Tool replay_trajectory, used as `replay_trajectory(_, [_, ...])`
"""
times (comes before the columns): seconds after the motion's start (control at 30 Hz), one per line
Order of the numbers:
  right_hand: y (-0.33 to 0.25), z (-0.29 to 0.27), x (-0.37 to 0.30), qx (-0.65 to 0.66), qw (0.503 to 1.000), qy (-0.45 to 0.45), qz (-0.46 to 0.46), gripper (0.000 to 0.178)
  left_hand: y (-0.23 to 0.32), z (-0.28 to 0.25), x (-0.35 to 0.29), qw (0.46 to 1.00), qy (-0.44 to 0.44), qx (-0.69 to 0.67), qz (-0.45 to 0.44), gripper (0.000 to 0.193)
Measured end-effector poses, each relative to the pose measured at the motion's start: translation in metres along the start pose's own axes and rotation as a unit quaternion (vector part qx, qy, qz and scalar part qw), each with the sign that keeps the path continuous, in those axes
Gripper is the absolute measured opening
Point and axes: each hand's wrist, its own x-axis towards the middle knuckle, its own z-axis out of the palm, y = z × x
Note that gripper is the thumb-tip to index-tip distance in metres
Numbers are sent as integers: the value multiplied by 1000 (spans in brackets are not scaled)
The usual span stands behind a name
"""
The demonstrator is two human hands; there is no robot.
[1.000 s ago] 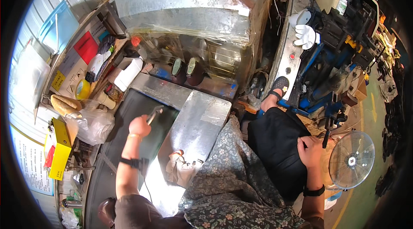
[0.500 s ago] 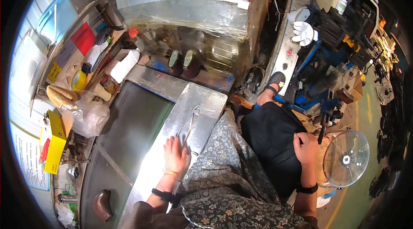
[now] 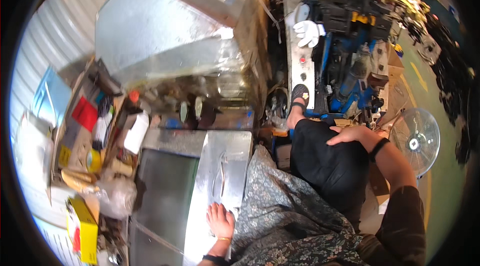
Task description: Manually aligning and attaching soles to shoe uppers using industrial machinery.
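While the metal hood (image 3: 165, 31) sits well beyond the fingers of the left hand (image 3: 220, 221), the dark belt (image 3: 167, 201) lies to their left and the metal plate (image 3: 235, 153) under them. Black-clad knee (image 3: 325, 166) sits below the right hand's (image 3: 350, 134) fingers: loosely extended, gripping nothing visible. Left: palm down, fingers spread, released. Change: slim metal tool (image 3: 222, 168), in the left hand a second ago, now lies on the plate just ahead of those fingertips. My read: tool's parked, handling paused.
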Motion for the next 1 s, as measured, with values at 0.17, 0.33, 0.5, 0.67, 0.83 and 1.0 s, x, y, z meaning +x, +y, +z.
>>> replay_trajectory(0.17, [-19,1,-11,106,994,-15,11,105,-1,7,-5,1000,18,-1,5,49])
replay_trajectory(0.33, [18,14,32,80,995,39,-36,111,-8,10,-7,992,67,65,83,40])
replay_trajectory(0.5, [-9,31,54,-57,994,79,-41,103,-4,10,-2,995,63,36,75,44])
replay_trajectory(0.67, [-95,50,-33,-263,961,83,31,82,-4,9,-6,996,58,34,66,43])
replay_trajectory(0.83, [-99,81,-39,-301,944,132,13,69,-2,6,-10,997,41,6,59,43])
replay_trajectory(1.0, [-110,106,-2,-397,905,145,58,58,2,5,-6,997,48,33,57,45])
